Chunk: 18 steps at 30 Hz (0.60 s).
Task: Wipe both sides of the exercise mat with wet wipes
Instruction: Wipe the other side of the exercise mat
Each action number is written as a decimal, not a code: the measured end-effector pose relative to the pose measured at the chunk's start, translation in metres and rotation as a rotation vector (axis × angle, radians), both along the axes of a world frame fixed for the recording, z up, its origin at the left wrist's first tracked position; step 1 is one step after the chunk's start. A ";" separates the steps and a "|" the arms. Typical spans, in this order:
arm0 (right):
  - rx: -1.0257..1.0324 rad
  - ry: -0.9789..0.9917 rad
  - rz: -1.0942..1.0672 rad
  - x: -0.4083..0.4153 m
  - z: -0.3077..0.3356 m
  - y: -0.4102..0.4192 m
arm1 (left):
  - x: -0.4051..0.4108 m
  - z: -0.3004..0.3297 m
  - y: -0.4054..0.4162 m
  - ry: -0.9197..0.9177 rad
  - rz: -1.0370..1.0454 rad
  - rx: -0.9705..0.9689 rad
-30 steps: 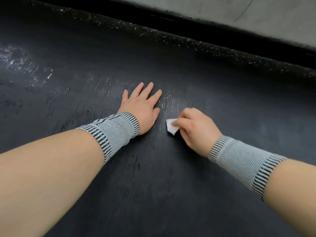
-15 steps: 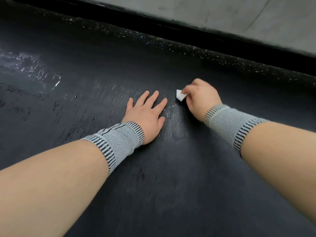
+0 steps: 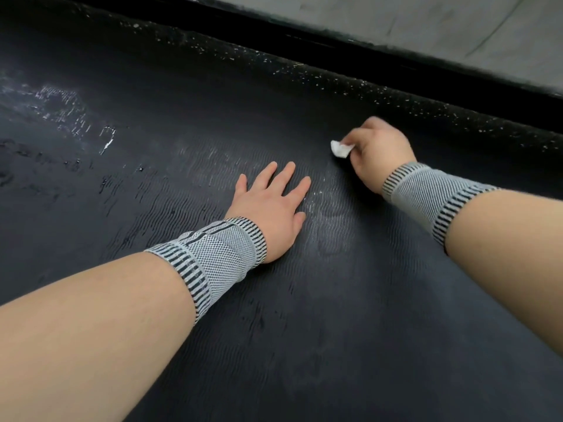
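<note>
While my left hand [image 3: 268,205] lies flat and released, pinning the mat [image 3: 304,345], my right hand [image 3: 377,153] pinches a small wadded wipe [image 3: 340,148] against the far right stretch. Risk: so small a wad may skip patches or dry out.

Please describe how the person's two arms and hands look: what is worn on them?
Both forearms are bare, with no long sleeves. Each wrist carries a knitted grey band: the left wristband and the right wristband, each with a fine mesh middle and dark striped edges. The left hand and right hand have no gloves or visible rings.
</note>
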State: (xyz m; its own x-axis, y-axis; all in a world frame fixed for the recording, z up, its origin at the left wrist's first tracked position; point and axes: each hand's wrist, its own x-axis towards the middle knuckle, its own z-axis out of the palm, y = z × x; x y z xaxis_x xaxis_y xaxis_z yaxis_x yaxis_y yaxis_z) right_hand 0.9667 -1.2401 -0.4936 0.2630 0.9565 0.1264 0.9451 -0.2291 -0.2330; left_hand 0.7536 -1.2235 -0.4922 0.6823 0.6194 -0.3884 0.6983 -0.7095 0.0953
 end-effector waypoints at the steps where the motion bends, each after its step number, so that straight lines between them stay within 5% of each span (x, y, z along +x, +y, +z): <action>1: -0.013 -0.001 -0.040 0.004 0.001 0.007 | 0.000 0.000 0.000 0.002 -0.001 -0.001; 10: 0.000 0.043 0.105 -0.004 0.002 -0.026 | 0.003 0.002 0.001 -0.008 0.007 -0.001; 18: -0.050 -0.020 -0.130 0.034 0.003 0.040 | 0.004 0.003 0.000 0.026 -0.002 -0.009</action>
